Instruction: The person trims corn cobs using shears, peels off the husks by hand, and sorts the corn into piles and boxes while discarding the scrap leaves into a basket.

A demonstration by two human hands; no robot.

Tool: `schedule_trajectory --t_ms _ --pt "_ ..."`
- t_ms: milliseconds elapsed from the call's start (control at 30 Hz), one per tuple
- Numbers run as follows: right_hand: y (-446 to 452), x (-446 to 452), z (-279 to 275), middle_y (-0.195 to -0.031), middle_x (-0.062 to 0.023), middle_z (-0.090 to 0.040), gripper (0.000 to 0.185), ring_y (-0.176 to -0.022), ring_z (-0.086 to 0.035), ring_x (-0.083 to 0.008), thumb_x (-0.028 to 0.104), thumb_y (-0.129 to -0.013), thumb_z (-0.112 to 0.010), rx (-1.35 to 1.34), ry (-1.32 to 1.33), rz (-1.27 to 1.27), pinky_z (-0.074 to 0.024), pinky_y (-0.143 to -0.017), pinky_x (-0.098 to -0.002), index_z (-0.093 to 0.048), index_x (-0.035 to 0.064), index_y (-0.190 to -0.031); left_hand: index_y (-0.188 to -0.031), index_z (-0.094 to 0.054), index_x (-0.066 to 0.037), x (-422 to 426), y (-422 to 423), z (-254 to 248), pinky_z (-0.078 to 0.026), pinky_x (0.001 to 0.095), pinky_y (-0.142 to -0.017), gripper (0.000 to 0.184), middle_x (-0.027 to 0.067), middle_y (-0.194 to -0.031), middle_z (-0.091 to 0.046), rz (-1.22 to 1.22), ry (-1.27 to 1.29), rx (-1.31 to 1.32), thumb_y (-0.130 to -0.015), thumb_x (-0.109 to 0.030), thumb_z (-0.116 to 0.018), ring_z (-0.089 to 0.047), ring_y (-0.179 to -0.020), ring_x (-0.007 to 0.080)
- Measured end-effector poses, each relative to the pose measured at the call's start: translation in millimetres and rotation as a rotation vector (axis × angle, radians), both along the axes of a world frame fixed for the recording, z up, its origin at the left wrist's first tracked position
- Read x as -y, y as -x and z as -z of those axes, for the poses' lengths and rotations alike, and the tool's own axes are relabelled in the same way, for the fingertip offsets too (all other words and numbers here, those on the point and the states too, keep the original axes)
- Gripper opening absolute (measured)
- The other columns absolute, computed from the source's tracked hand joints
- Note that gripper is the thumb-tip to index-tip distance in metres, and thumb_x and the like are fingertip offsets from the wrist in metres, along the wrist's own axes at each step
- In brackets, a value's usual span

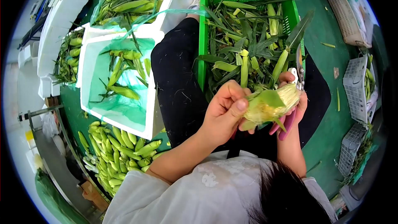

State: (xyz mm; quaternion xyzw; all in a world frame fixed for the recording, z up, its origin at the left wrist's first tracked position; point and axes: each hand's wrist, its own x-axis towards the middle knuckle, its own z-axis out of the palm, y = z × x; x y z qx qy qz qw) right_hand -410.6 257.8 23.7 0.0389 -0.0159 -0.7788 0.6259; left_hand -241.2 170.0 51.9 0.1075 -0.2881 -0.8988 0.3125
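Observation:
A partly husked ear of corn [286, 96], with pale silk and loose green husk, is between my two hands above my lap. My left hand [227, 110] is closed, its thumb and fingers pinching the husk at the ear's left end. Wrapped around the right end, my right hand [299, 107] also grips pink-handled shears [287, 126]. Their metal blades point up, away from the corn. Just beyond my hands stands a green plastic basket [202, 37], filled with stripped husks, leaves and stalk ends.
Left of my leg, a white foam box [85, 87] lined with green plastic holds a few ears. Another foam box [178, 0] behind it is heaped with leafy corn. Trimmed ears [116, 153] are piled on the floor at lower left. Several crates [358, 87] line the right side.

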Motion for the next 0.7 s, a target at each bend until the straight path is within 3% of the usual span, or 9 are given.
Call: schedule_trajectory --t_ms 100,200,267,367,467,533,600,633,700 --pt "1 10 -1 -0.065 0.0018 -0.044 0.027 -0.051 -0.044 -0.0089 0.009 -0.089 -0.05 0.048 0.034 -0.044 -0.0383 -0.044 -0.0237 -0.038 0.0072 -0.113 -0.093 -0.042 -0.009 0 -9 -4 -0.052 0.0297 -0.058 0.026 0.009 -0.086 -0.058 0.038 0.002 0.069 -0.102 -0.032 -0.05 -0.061 -0.062 0.0174" --pt "14 15 -16 -0.067 -0.0049 -0.056 0.036 -0.047 -0.053 -0.0107 0.017 -0.083 -0.064 -0.496 -0.045 -0.273 -0.0457 -0.042 -0.0248 -0.041 0.0048 -0.108 -0.105 -0.05 -0.009 10 -27 24 -0.054 0.034 -0.065 0.054 0.0115 -0.09 -0.061 0.153 -0.54 0.361 -0.095 -0.062 -0.047 -0.06 -0.061 0.0209" --pt "15 23 -37 -0.081 -0.0097 -0.065 0.035 -0.059 -0.063 -0.0186 0.021 -0.073 -0.075 -1.151 -0.255 -0.562 -0.0527 -0.051 -0.0276 -0.053 0.0033 -0.094 -0.127 -0.058 -0.011 2 -40 64 -0.056 0.0458 -0.077 0.097 0.0176 -0.101 -0.064 0.599 -0.626 0.436 -0.073 -0.09 -0.042 -0.065 -0.081 0.0299" --pt "-66 54 -105 -0.094 -0.0135 -0.066 0.043 -0.081 -0.067 -0.0313 0.021 -0.071 -0.077 -2.267 0.176 -0.591 -0.0531 -0.069 -0.0405 -0.056 0.0051 -0.105 -0.121 -0.061 -0.007 -16 -55 41 -0.053 0.0429 -0.085 0.072 0.0126 -0.113 -0.066 0.514 -0.675 0.238 -0.087 -0.069 -0.052 -0.065 -0.101 0.0269" --pt "-132 42 -108 -0.084 -0.012 -0.06 0.034 -0.075 -0.06 -0.0305 0.02 -0.078 -0.067 -2.655 0.512 -0.257 -0.0478 -0.065 -0.0414 -0.057 0.005 -0.108 -0.128 -0.055 -0.004 -1 -98 -16 -0.045 0.0429 -0.103 0.05 0.0153 -0.132 -0.057 0.232 -0.917 -0.018 -0.098 -0.044 -0.051 -0.055 -0.121 0.0263" --pt "-161 52 -101 -0.087 -0.0116 -0.061 0.039 -0.08 -0.06 -0.0305 0.02 -0.076 -0.069 -2.266 0.519 -0.423 -0.0483 -0.068 -0.0417 -0.057 0.0047 -0.11 -0.121 -0.054 0.0 6 -150 -34 -0.044 0.0454 -0.105 0.05 0.016 -0.125 -0.06 -0.077 -0.68 0.128 -0.093 -0.041 -0.06 -0.059 -0.115 0.0282" --pt "-167 62 -92 -0.087 -0.0137 -0.06 0.046 -0.077 -0.06 -0.0301 0.011 -0.076 -0.07 -2.115 0.404 -0.403 -0.0498 -0.071 -0.0374 -0.054 0.0036 -0.118 -0.111 -0.058 -0.005 5 -223 3 -0.046 0.0231 -0.061 0.043 0.0035 -0.094 -0.06 -0.61 -0.442 0.252 -0.09 -0.042 -0.064 -0.053 -0.07 0.0108" --pt "-164 60 -86 -0.085 -0.0114 -0.058 0.046 -0.074 -0.059 -0.0251 0.008 -0.078 -0.068 -2.025 0.19 -0.481 -0.049 -0.07 -0.0341 -0.053 0.003 -0.12 -0.11 -0.057 -0.005 8 -260 -8 -0.034 0.0185 -0.053 0.041 -0.0005 -0.086 -0.054 -0.963 -0.428 0.742 -0.089 -0.04 -0.066 -0.044 -0.063 0.0074" --pt "-150 58 -64 -0.083 -0.0031 -0.053 0.047 -0.072 -0.051 -0.0116 0.002 -0.081 -0.064 -1.699 -0.159 -0.603 -0.0451 -0.065 -0.0258 -0.05 0.0013 -0.126 -0.106 -0.057 -0.006 3 -375 29 -0.036 0.0206 -0.052 0.04 0.0004 -0.076 -0.053 -1.341 -0.325 1.199 -0.085 -0.037 -0.071 -0.045 -0.06 0.0084"
